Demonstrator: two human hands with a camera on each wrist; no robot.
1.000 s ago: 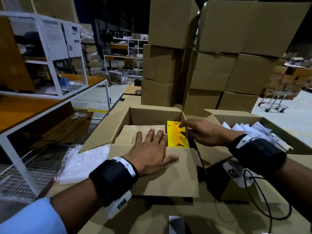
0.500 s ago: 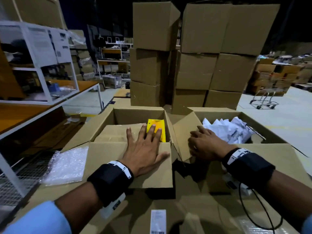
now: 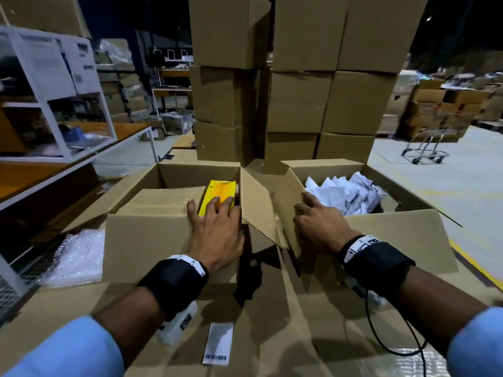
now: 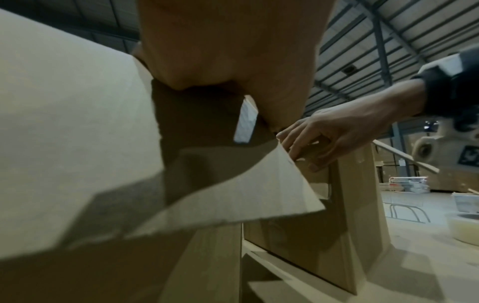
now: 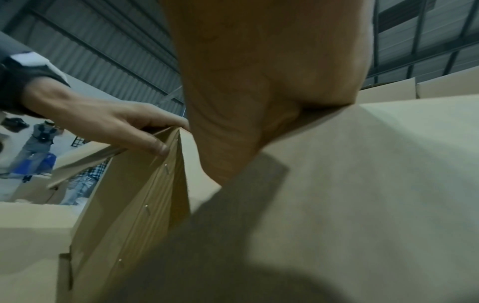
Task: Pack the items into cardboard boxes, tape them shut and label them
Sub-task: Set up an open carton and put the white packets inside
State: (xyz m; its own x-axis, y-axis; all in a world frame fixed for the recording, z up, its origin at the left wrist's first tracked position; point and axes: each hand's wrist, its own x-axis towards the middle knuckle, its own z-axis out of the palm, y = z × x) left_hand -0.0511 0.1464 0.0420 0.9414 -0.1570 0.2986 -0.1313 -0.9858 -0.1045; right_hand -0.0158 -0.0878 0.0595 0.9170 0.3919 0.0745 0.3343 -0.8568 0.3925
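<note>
The left cardboard box (image 3: 174, 175) stands open, with a flat cardboard piece (image 3: 163, 202) and a yellow packet (image 3: 217, 193) upright at its right side. My left hand (image 3: 215, 229) lies on the near flap (image 3: 147, 246), its fingers straight and touching the yellow packet; the right wrist view shows the left hand (image 5: 103, 121) with its thumb on the box's side. My right hand (image 3: 313, 227) grips the left wall of the right box (image 3: 394, 235), fingers curled over its edge. The left wrist view shows the right hand (image 4: 337, 131) pinching that wall. White crumpled packets (image 3: 345, 191) fill the right box.
Stacked cardboard boxes (image 3: 231, 104) rise just behind both open boxes. Bubble wrap (image 3: 73, 257) lies at the left, beside a white-framed table (image 3: 122, 148). A barcode label (image 3: 217, 344) lies on the cardboard in front of me. A trolley (image 3: 424, 151) stands far right.
My right hand let go of the yellow packet and moved right to the other box's wall. My left hand slid forward over the flap onto the yellow packet.
</note>
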